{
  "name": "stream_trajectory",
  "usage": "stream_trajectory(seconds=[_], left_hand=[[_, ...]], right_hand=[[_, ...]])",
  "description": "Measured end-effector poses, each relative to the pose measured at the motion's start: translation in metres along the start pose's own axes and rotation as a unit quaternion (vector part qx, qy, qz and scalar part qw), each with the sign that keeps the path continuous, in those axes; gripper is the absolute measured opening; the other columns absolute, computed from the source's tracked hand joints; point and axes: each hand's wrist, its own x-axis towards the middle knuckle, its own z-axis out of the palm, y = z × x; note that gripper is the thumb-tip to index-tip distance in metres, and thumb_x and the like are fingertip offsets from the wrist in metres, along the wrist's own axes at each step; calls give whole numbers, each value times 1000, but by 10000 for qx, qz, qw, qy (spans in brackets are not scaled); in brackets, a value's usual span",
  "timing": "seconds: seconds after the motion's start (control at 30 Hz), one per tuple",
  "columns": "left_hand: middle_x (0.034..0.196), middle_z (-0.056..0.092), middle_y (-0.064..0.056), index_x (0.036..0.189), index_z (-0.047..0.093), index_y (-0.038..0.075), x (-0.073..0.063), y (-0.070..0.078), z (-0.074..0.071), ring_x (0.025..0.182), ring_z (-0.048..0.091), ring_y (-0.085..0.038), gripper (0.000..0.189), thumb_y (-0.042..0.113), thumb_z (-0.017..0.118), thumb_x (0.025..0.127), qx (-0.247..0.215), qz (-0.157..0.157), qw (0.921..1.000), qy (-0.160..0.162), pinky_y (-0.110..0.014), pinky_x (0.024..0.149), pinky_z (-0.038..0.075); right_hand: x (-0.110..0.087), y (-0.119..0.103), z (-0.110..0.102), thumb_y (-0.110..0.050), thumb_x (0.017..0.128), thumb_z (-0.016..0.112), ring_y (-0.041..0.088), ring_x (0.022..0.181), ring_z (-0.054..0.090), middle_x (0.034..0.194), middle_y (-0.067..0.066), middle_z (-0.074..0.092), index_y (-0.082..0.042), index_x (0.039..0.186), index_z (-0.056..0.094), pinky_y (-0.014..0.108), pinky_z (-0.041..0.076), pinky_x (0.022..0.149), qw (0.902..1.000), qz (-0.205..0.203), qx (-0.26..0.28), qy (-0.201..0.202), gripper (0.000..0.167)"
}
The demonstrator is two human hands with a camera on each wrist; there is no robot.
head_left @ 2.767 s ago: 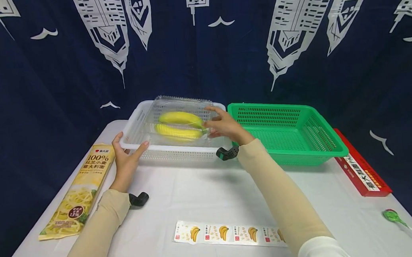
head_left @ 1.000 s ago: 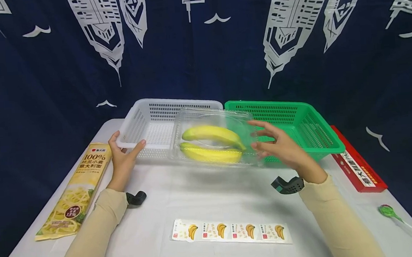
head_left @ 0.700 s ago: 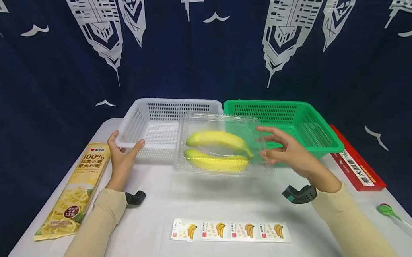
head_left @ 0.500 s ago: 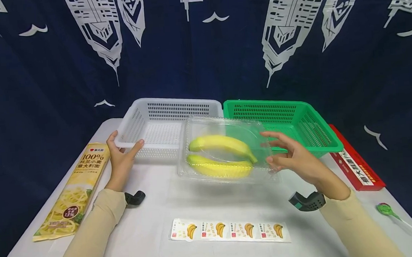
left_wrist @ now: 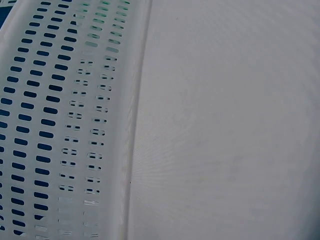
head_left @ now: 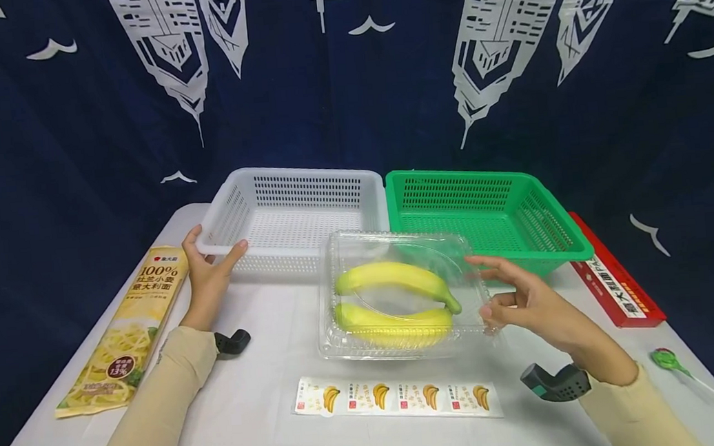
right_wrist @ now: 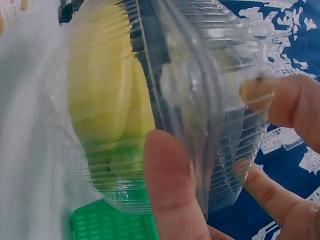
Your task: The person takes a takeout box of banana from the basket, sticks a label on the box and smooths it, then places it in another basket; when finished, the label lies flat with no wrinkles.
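Note:
A clear plastic clamshell box (head_left: 334, 345) with two yellow bananas (head_left: 392, 279) inside is at the middle of the table, in front of the baskets. My right hand (head_left: 530, 304) grips its right edge; in the right wrist view the thumb (right_wrist: 170, 185) presses one side of the rim and fingers (right_wrist: 272, 192) curl over the other. My left hand (head_left: 208, 278) grips the front left corner of the white basket (head_left: 297, 251), thumb on the rim. The left wrist view shows only the basket's slotted wall (left_wrist: 50, 110) and the tabletop.
A green basket (head_left: 558, 254) stands beside the white one. A strip of banana stickers (head_left: 397, 398) lies near the front. Yellow pasta packaging (head_left: 125, 329) is at the left. At the right lie a red box (head_left: 622, 280) and a lollipop (head_left: 668, 360).
My right hand has lifted the clamshell box with the bananas out of the white basket and brought it rightward, toward me and down. The left hand stays on the basket.

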Motion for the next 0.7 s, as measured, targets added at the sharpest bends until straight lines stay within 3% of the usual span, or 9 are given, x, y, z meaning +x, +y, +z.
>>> stream_trajectory(seconds=[0.3,0.5,0.7], left_hand=[[172,27,-10,170,9,28,0,0,1,159,32,-27,96,19,76,103,-47,28,10000,26,-43,128,31],[173,27,-10,170,9,29,1,0,1,158,33,-27,96,20,76,103,-40,-7,10000,34,-43,127,32],[172,27,-10,170,9,30,1,0,1,158,34,-27,96,20,76,103,-11,-11,10000,41,-43,127,32]], right_hand=[[-12,24,5,4,103,65,22,88,77,157,39,29,-33,164,44,36,63,76,9995,316,70,-6,74],[-11,36,8,6,102,65,21,84,76,152,41,35,-31,163,46,35,63,76,9995,270,127,-89,74],[-6,44,11,2,102,68,20,86,75,153,41,36,-24,163,46,32,60,77,9981,564,231,-89,70]])
